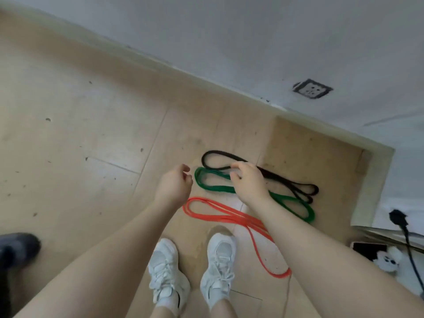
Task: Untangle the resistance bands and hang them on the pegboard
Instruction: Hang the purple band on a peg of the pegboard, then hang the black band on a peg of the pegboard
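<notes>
Three bands lie separate on floor (91,134); right hand (249,182), fingers curled, over black band (286,180)/green band (289,203), grip unclear; left hand (175,185) loose, empty.

Matt rubbery bands (231,216) lie on a scuffed, wood-look floor (80,134).

Tan tiled floor (80,125), speckled with dark marks. Lying flat on it, side by side: black band (213,154) nearest the wall, green band (206,185) in the middle, orange band (229,216) nearest the white sneakers (192,274). Bands folded into long loops.
</notes>
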### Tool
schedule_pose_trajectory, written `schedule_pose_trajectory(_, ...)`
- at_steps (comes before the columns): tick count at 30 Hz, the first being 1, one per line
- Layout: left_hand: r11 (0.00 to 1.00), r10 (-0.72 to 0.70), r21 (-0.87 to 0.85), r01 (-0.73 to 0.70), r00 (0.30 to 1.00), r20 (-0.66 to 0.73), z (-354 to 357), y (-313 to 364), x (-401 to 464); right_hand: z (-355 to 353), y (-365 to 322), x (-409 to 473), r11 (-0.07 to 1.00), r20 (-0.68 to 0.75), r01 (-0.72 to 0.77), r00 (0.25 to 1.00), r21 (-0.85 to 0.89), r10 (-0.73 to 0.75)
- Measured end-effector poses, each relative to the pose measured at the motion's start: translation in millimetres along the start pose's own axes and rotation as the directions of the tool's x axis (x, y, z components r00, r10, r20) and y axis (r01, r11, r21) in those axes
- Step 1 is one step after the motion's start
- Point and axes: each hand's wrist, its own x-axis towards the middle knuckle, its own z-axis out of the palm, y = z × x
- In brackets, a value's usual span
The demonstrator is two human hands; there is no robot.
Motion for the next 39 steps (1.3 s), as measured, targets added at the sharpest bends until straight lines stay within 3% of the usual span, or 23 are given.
schedule_pose_trajectory(3,0.998,0.027,-0.059,-0.027,1.0,-0.009,58,-31,66,56,33,63,0.997,-0.021,0.06,0.998,-0.057,-0.061)
schedule_pose_trajectory(7,0.999,0.045,-0.017,-0.047,0.997,-0.059,123,-58,134,114,65,137,0.973,-0.109,0.127,0.983,-0.195,-0.15)
schedule_pose_trajectory(12,0.998,0.039,0.06,-0.028,0.98,-0.197,167,-74,180,157,79,200,0.879,-0.083,0.181,0.967,-0.44,-0.241)
schedule_pose_trajectory(14,0.999,0.046,-0.017,-0.051,0.972,-0.23,173,-66,190,159,79,212,0.839,-0.115,0.189,0.952,-0.511,-0.285)
schedule_pose_trajectory(17,0.975,-0.016,-0.218,-0.04,0.968,-0.249,170,-47,190,142,70,209,0.923,-0.24,0.158,0.937,-0.351,-0.252)
schedule_pose_trajectory(19,0.932,-0.017,-0.357,-0.069,0.973,-0.232,161,-30,178,119,61,192,0.973,-0.269,0.186,0.938,-0.141,-0.218)
schedule_pose_trajectory(23,0.824,0.112,-0.536,-0.183,0.98,-0.163,125,15,132,45,57,147,0.977,-0.211,0.214,0.954,-0.015,-0.212)
schedule_pose_trajectory(28,0.792,0.323,-0.509,-0.336,0.939,-0.117,68,95,48,-79,38,68,0.981,-0.199,0.193,0.962,0.012,-0.187)
schedule_pose_trajectory(33,0.771,0.434,-0.455,-0.446,0.89,-0.137,-17,171,-56,-203,-19,-42,0.972,-0.156,0.226,0.964,0.067,-0.213)
schedule_pose_trajectory(39,0.723,0.583,-0.281,-0.631,0.776,-0.242,-133,254,-207,-317,-105,-198,0.942,-0.261,0.283,0.937,0.179,-0.231)
